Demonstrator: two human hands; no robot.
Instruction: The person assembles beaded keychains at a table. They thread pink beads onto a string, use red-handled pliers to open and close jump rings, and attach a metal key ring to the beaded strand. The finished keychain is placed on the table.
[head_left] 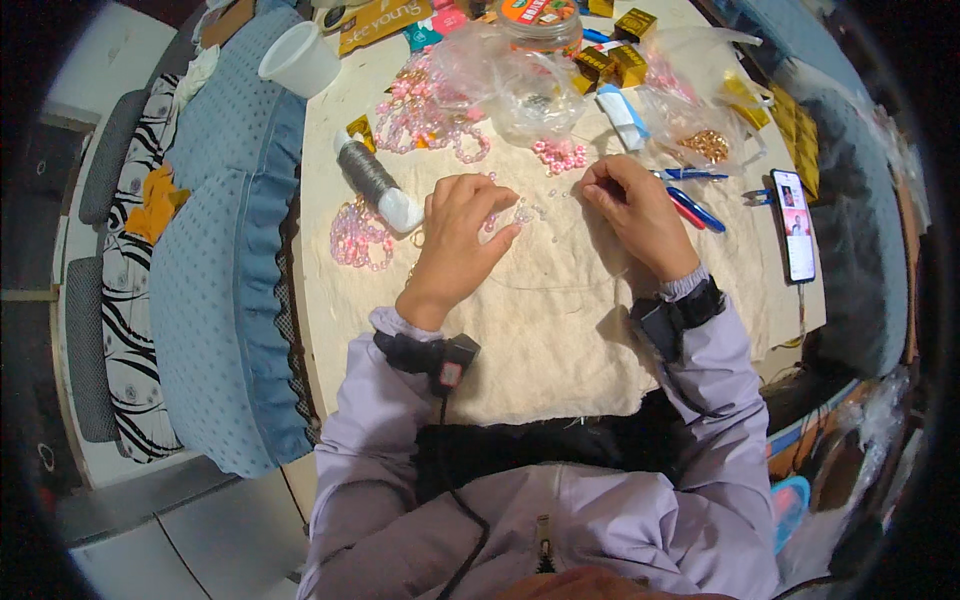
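Note:
My left hand (463, 240) rests on the beige cloth (540, 360), thumb and fingers apart, beside a few loose clear beads (526, 212). Across from it, my right hand (637, 212) has thumb and forefinger pinched together; whatever may be between them is too small to make out. A thin thread (560, 289) curves over the cloth between my wrists. Beyond the hands lies a small heap of pink beads (560, 156). Left of my left hand are finished-looking pink bead bracelets (360, 236) and a spool of grey thread (369, 172).
Blue-handled pliers (694, 174) and red and blue pens or tools (697, 210) lie right of my right hand, near a phone (795, 225). At the back are more bead strings (425, 115), plastic bags (525, 95), gold boxes (628, 65) and a white cup (300, 60).

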